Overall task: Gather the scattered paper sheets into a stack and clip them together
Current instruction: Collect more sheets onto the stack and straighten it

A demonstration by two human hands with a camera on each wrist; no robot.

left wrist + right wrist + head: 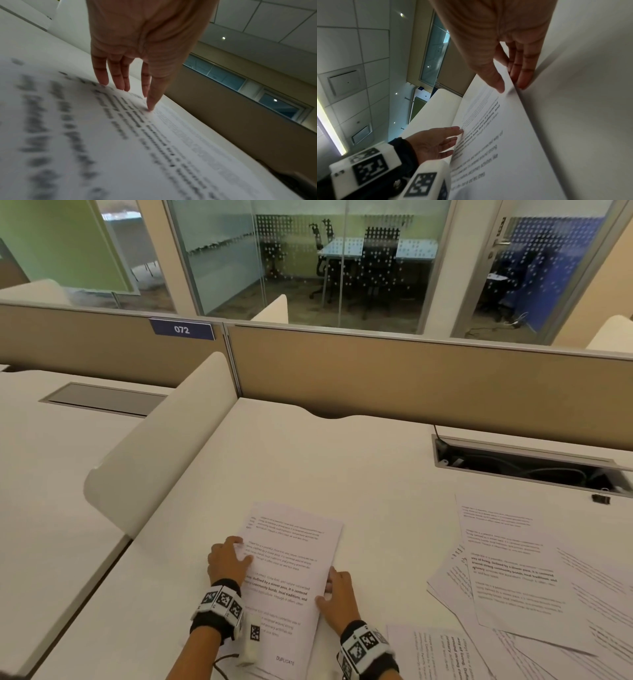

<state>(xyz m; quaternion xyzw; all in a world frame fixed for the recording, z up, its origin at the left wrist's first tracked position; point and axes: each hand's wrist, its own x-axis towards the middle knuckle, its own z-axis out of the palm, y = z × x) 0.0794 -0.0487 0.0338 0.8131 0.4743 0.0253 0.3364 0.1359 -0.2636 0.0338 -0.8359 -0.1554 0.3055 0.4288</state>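
Observation:
A small stack of printed sheets (291, 563) lies on the white desk (359, 474) in front of me. My left hand (228, 558) presses straight fingers (150, 104) onto the stack's left side (120, 148). My right hand (337, 590) pinches the stack's right edge (496, 148), with the thumb (498, 83) on top and the fingers (523, 75) under the slightly lifted edge. In the right wrist view my left hand (436, 143) shows flat at the far edge. Several loose sheets (513, 577) lie fanned out to the right. A black binder clip (600, 498) sits far right.
An open cable tray (527, 465) is sunk into the desk at the back right, close to the clip. A white curved divider (161, 446) bounds the desk on the left. A beige partition (411, 371) closes the back.

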